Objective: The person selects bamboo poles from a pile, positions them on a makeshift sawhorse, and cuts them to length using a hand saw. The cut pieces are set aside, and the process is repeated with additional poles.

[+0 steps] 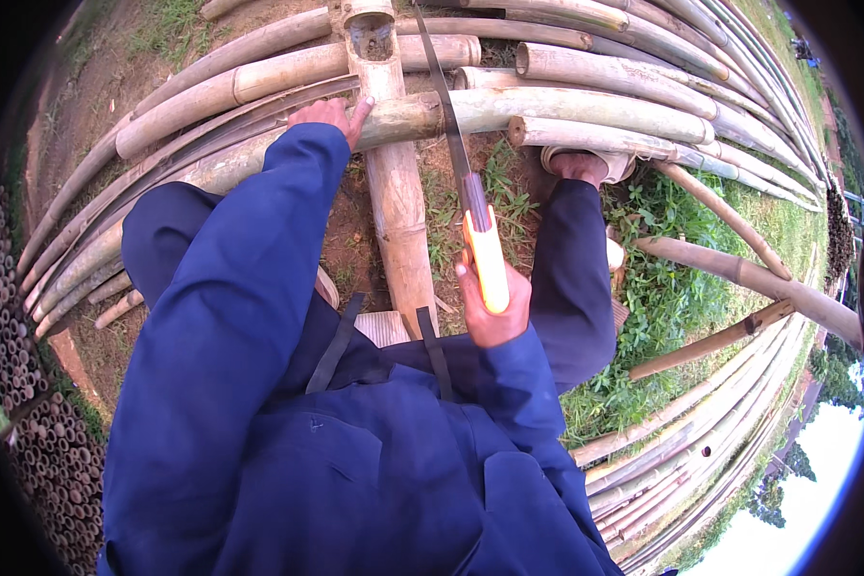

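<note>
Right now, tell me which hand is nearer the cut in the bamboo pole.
Left. The left hand rests on the bamboo pole just beside the saw blade; the right hand grips the saw's handle, well back from it.

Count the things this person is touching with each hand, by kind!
Long steel handsaw with orange-yellow plastic handle, in the right hand: 1
Pale round bamboo pole, under the left hand: 1
Total: 2
</note>
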`<state>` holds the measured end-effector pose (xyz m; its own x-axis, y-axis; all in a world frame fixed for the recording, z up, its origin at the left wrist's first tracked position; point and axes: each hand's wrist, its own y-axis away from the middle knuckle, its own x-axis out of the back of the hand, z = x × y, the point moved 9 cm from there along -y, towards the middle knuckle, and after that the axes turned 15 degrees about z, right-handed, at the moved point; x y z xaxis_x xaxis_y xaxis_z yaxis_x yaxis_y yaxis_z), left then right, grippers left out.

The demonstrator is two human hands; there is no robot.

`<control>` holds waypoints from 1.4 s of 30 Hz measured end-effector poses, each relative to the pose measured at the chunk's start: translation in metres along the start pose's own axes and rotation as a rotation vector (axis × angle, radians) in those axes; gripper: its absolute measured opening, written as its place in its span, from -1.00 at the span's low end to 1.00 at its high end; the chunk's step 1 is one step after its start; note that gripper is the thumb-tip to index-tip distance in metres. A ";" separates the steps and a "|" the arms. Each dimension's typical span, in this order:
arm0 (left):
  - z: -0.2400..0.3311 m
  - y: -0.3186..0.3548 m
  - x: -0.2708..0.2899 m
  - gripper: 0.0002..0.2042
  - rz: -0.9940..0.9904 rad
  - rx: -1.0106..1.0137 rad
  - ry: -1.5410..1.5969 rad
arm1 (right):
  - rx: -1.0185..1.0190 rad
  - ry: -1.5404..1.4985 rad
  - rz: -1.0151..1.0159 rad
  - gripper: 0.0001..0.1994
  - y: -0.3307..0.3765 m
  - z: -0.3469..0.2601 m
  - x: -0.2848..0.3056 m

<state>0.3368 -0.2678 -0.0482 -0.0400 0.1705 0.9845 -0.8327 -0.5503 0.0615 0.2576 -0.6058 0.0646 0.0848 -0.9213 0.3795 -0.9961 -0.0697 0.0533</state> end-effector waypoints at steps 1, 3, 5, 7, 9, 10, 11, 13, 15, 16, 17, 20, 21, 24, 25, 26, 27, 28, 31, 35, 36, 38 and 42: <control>0.003 0.000 0.000 -0.18 -0.023 0.009 0.014 | -0.013 0.033 0.013 -0.88 0.031 -0.004 0.023; 0.002 0.004 -0.001 -0.18 -0.031 0.014 -0.006 | 0.016 0.128 -0.005 -0.69 0.086 -0.015 0.068; 0.006 0.004 0.000 -0.16 -0.061 -0.020 -0.012 | 0.032 0.166 -0.016 -0.61 0.099 -0.025 0.081; 0.011 0.002 0.002 -0.17 -0.097 0.009 -0.033 | 0.064 0.197 -0.059 -0.58 0.090 -0.027 0.075; 0.012 0.004 0.003 -0.17 -0.083 0.011 -0.030 | -0.095 0.131 -0.062 -0.83 0.037 0.001 0.044; 0.011 0.003 -0.002 -0.16 -0.048 -0.001 -0.018 | -0.044 0.065 -0.043 -0.91 0.000 0.008 0.020; 0.014 -0.001 0.001 -0.16 -0.003 -0.021 -0.010 | 0.040 -0.001 -0.009 -0.83 -0.032 0.007 -0.003; 0.017 -0.002 0.009 -0.18 -0.040 -0.003 -0.027 | 0.101 -0.029 0.030 -0.81 -0.051 -0.009 -0.022; 0.016 -0.001 0.007 -0.20 -0.055 0.001 -0.028 | 0.038 -0.027 0.031 -0.88 -0.027 0.007 -0.014; 0.008 0.003 -0.003 -0.21 -0.048 -0.001 -0.023 | 0.009 -0.026 0.027 -0.90 -0.009 0.013 -0.007; 0.001 -0.005 -0.005 -0.22 -0.024 0.005 -0.024 | 0.033 0.012 0.010 -0.86 0.012 0.008 0.008; 0.002 0.004 0.001 -0.24 -0.016 0.007 -0.040 | 0.168 0.120 -0.043 -0.54 0.083 -0.029 0.063; 0.004 0.006 -0.001 -0.25 -0.032 0.008 -0.031 | 0.137 0.114 -0.033 -0.58 0.084 -0.026 0.067; 0.011 -0.001 -0.003 -0.26 -0.076 0.034 -0.037 | 0.012 0.095 -0.036 -0.81 0.036 -0.008 0.040; 0.009 0.000 -0.001 -0.27 -0.030 0.028 -0.037 | 0.013 0.059 -0.034 -0.89 0.006 -0.001 0.018; 0.011 -0.002 -0.005 -0.27 0.022 0.008 -0.035 | 0.017 0.023 -0.020 -0.93 -0.021 0.003 -0.004; 0.017 -0.005 -0.005 -0.28 0.064 -0.025 -0.025 | 0.053 -0.008 0.000 -0.91 -0.039 -0.009 -0.015; 0.017 -0.007 -0.002 -0.28 0.037 -0.019 -0.034 | 0.084 -0.040 0.010 -0.88 -0.044 -0.018 -0.017; 0.003 -0.006 -0.006 -0.30 0.004 -0.036 0.004 | 0.010 -0.006 -0.028 -0.88 -0.015 0.001 -0.002; 0.000 -0.003 -0.007 -0.29 -0.019 0.006 -0.057 | 0.064 0.123 -0.058 -0.75 0.078 -0.011 0.067; 0.001 -0.004 -0.005 -0.29 -0.018 0.007 -0.057 | 0.090 0.135 -0.057 -0.67 0.089 -0.015 0.075; 0.009 -0.003 -0.005 -0.28 -0.029 -0.010 -0.050 | 0.082 0.119 -0.034 -0.66 0.076 -0.014 0.067; 0.012 -0.005 0.001 -0.27 -0.049 -0.005 -0.027 | 0.017 0.029 -0.030 -0.88 -0.017 0.007 -0.003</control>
<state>0.3475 -0.2753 -0.0455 0.0152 0.1752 0.9844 -0.8361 -0.5378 0.1086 0.2743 -0.6046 0.0566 0.1153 -0.9072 0.4045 -0.9933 -0.1040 0.0499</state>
